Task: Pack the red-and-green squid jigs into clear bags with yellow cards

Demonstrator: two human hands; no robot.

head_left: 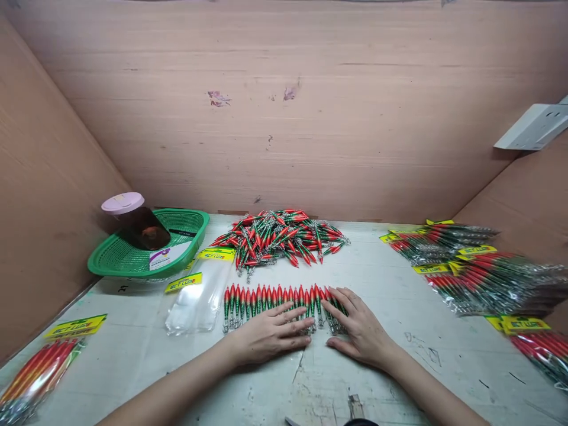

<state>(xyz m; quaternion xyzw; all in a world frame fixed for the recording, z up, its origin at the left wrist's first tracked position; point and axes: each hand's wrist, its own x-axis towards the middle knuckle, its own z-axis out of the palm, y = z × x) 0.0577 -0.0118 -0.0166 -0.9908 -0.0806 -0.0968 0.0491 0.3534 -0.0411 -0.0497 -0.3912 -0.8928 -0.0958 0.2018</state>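
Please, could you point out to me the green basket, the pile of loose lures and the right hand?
Green basket (pixel 126 273), head view: on its front rim.
Pile of loose lures (pixel 280 235), head view: on its middle.
Right hand (pixel 364 331), head view: on its back.

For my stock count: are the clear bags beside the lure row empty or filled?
Empty: the clear bags look transparent, with no red or green inside.
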